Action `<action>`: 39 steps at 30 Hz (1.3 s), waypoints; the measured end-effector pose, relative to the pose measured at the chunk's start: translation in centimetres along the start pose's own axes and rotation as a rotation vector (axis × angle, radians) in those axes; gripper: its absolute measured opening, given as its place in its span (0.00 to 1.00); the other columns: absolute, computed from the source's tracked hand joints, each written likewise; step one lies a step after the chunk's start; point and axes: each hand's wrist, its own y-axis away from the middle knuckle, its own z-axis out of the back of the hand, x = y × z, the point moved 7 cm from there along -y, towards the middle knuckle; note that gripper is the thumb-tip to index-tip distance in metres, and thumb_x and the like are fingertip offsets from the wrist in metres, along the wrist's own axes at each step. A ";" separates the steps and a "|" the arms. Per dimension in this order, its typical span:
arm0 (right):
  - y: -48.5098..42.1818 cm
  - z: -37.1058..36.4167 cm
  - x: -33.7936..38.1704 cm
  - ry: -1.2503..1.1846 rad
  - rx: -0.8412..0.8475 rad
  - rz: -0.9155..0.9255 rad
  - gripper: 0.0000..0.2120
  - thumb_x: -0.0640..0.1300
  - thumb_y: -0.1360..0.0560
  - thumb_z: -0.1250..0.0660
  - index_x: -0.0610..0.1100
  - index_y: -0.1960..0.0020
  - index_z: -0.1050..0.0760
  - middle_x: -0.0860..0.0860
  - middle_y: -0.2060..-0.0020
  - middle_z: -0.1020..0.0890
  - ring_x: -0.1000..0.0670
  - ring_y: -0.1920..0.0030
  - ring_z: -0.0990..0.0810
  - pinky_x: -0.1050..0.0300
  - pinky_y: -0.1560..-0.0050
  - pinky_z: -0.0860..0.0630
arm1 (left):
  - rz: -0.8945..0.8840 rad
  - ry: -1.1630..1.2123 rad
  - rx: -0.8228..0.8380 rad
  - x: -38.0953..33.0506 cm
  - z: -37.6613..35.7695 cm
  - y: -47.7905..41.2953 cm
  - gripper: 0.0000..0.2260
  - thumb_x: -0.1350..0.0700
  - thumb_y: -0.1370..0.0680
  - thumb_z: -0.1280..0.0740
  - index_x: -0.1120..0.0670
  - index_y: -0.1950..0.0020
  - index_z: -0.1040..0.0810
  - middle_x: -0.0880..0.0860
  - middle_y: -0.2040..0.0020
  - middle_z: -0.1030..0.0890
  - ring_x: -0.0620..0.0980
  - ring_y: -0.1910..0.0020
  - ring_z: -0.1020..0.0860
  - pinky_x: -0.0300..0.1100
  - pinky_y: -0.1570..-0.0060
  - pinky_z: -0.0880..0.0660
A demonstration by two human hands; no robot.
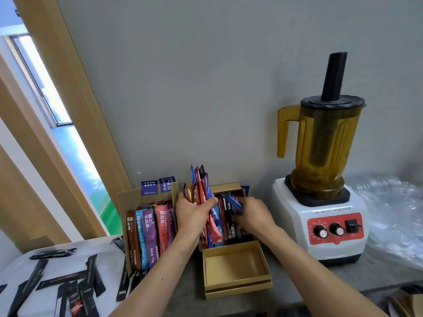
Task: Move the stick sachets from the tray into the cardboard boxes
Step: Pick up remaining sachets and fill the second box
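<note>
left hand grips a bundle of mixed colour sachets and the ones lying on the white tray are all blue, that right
Not quite. The left hand does grip a bundle of mixed-colour sachets, but the loose sachets on the white tray are black, not blue, as the head view shows.

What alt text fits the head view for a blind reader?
A left hand grips a bundle of coloured stick sachets over an open cardboard box while the right hand reaches among sachets inside it. A second filled box and a tray of black sachets sit left, a blender right.
</note>
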 end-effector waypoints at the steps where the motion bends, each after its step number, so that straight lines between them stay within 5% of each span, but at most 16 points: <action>1: 0.3 0.0 0.1 0.063 -0.003 0.008 0.14 0.48 0.24 0.24 0.47 0.40 0.21 0.49 0.47 0.14 0.49 0.50 0.14 0.50 0.51 0.15 | 0.009 -0.006 -0.002 0.2 0.0 0.0 0.22 0.57 0.29 0.18 0.50 0.40 0.24 0.52 0.48 0.14 0.49 0.53 0.13 0.52 0.47 0.15; 4: 0.7 -0.1 0.1 0.101 -0.027 -0.009 0.18 0.51 0.25 0.23 0.47 0.39 0.21 0.50 0.47 0.15 0.49 0.50 0.14 0.51 0.51 0.15 | 0.024 -0.012 -0.003 0.6 -0.3 0.1 0.24 0.56 0.30 0.17 0.51 0.38 0.24 0.52 0.48 0.14 0.50 0.52 0.13 0.53 0.46 0.15; 7: 0.5 0.5 -0.2 -0.194 0.009 -0.075 0.16 0.53 0.24 0.23 0.48 0.43 0.23 0.54 0.54 0.17 0.54 0.56 0.16 0.58 0.58 0.18 | 0.034 -0.011 0.000 0.6 -0.3 0.2 0.24 0.57 0.30 0.17 0.52 0.38 0.23 0.52 0.49 0.14 0.50 0.53 0.13 0.53 0.48 0.15; 11: 0.6 0.1 0.1 -0.634 0.336 -0.144 0.11 0.52 0.20 0.28 0.44 0.49 0.22 0.51 0.59 0.17 0.55 0.63 0.19 0.58 0.58 0.23 | 0.018 -0.005 0.046 0.0 -0.5 0.0 0.23 0.57 0.30 0.17 0.52 0.40 0.22 0.52 0.49 0.13 0.49 0.54 0.12 0.48 0.53 0.15; 15: 1.2 -1.0 0.4 -1.037 0.509 -0.246 0.30 0.62 0.15 0.45 0.37 0.39 0.19 0.48 0.62 0.20 0.53 0.65 0.23 0.59 0.65 0.27 | -0.008 -0.031 0.078 -0.8 -1.0 -0.2 0.24 0.55 0.31 0.17 0.50 0.39 0.22 0.51 0.48 0.13 0.49 0.52 0.12 0.53 0.48 0.15; 17: 1.3 -1.0 0.5 -1.136 0.487 -0.266 0.27 0.58 0.13 0.47 0.37 0.37 0.20 0.47 0.62 0.20 0.51 0.64 0.22 0.58 0.64 0.26 | -0.014 -0.038 0.061 -1.1 -0.9 -0.2 0.24 0.56 0.31 0.17 0.50 0.40 0.23 0.51 0.49 0.13 0.49 0.53 0.12 0.53 0.48 0.15; 21: 1.5 -0.2 0.4 -1.093 0.424 -0.185 0.11 0.47 0.16 0.35 0.42 0.39 0.20 0.44 0.50 0.12 0.43 0.47 0.12 0.47 0.45 0.15 | -0.004 -0.039 0.067 -1.0 -1.0 -0.3 0.24 0.56 0.31 0.17 0.50 0.39 0.23 0.51 0.49 0.13 0.49 0.54 0.12 0.53 0.50 0.14; 24: 1.4 0.5 0.7 -1.100 0.394 -0.118 0.11 0.42 0.18 0.31 0.41 0.37 0.20 0.43 0.46 0.12 0.43 0.43 0.13 0.41 0.40 0.17 | 0.005 -0.048 0.063 -1.0 -1.0 -0.2 0.25 0.55 0.31 0.16 0.49 0.39 0.23 0.51 0.48 0.13 0.50 0.54 0.12 0.56 0.50 0.14; 30: 2.0 1.3 1.6 -1.041 0.405 -0.024 0.12 0.42 0.21 0.28 0.41 0.39 0.19 0.47 0.46 0.12 0.48 0.43 0.13 0.55 0.52 0.15 | -0.014 -0.062 0.044 -1.6 -0.7 -0.1 0.22 0.57 0.29 0.18 0.50 0.39 0.24 0.51 0.48 0.14 0.49 0.55 0.12 0.52 0.53 0.14; 39: 1.3 2.2 2.1 -0.710 0.336 0.136 0.13 0.46 0.24 0.23 0.46 0.42 0.20 0.50 0.47 0.12 0.49 0.44 0.13 0.48 0.44 0.15 | -0.074 0.049 -0.032 -2.6 -0.4 0.2 0.15 0.61 0.29 0.19 0.54 0.45 0.19 0.54 0.54 0.12 0.52 0.59 0.12 0.54 0.55 0.14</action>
